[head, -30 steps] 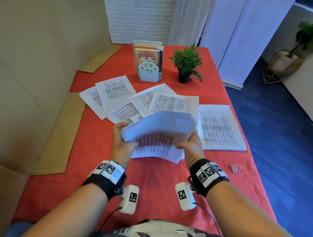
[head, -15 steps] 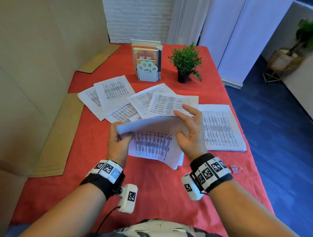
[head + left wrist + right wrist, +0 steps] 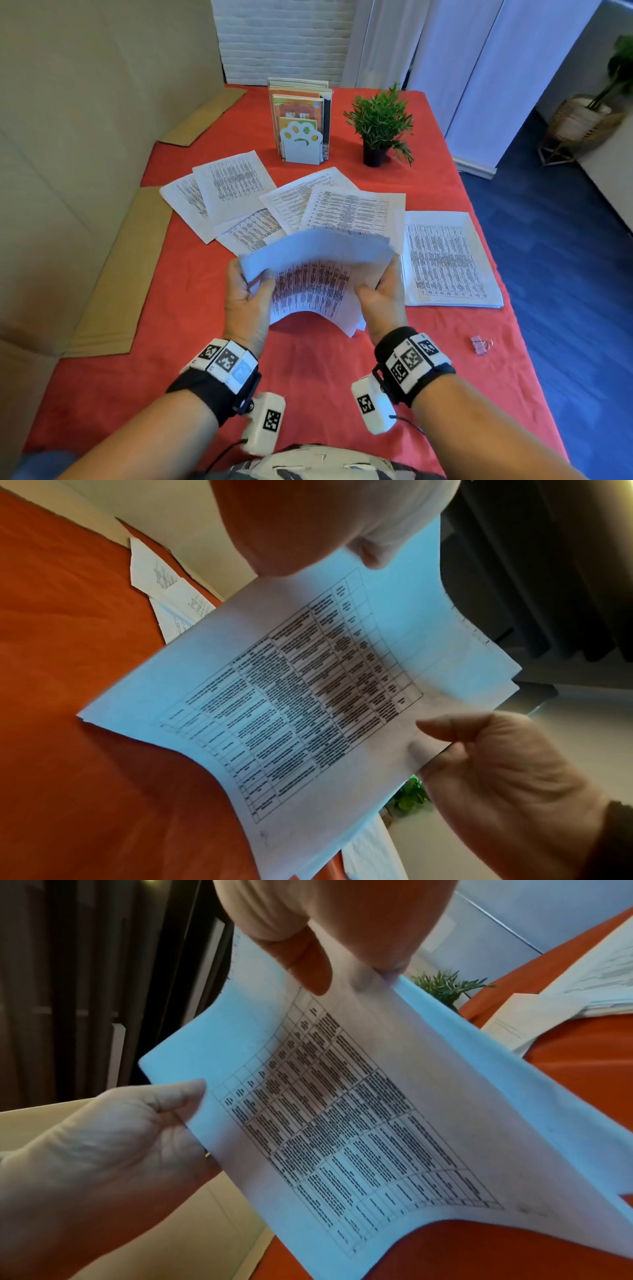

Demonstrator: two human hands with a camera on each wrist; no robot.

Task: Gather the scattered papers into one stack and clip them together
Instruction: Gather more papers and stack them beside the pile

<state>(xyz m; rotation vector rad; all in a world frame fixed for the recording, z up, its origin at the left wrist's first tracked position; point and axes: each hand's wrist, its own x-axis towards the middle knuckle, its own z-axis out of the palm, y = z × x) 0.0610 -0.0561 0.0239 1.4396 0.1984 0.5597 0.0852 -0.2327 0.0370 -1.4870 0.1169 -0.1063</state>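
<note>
**Both hands hold a bundle of papers above the counter**

While both hands work together over the near middle of the counter (image 3: 308,370), a bundle of papers (image 3: 318,274) hangs between them, lifted clear of the red cloth and bowed so that its near edge curls down. The left hand (image 3: 245,301) grips the bundle's left edge, thumb on the printed face and fingers behind; the left wrist view shows the same bundle (image 3: 308,696) with the thumb pressed on it. The right hand (image 3: 380,298) grips the right edge in the same way, its thumb lying on the printed table as the right wrist view shows (image 3: 342,1110).

More loose sheets (image 3: 233,192) lie fanned and overlapping on the cloth beyond the hands, spreading from the left side toward the middle. A separate pile of sheets (image 3: 445,260) lies flat near the right edge of the counter, just beside the right hand. A small pink binder clip (image 3: 479,344) rests by itself close to the right edge, nearer the person than that pile.

Toward the far edge stand a rack of books (image 3: 301,120) with a white paw-shaped front and, to its right, a small potted plant (image 3: 378,126). Flat cardboard pieces (image 3: 120,274) lie along the left edge.
</note>
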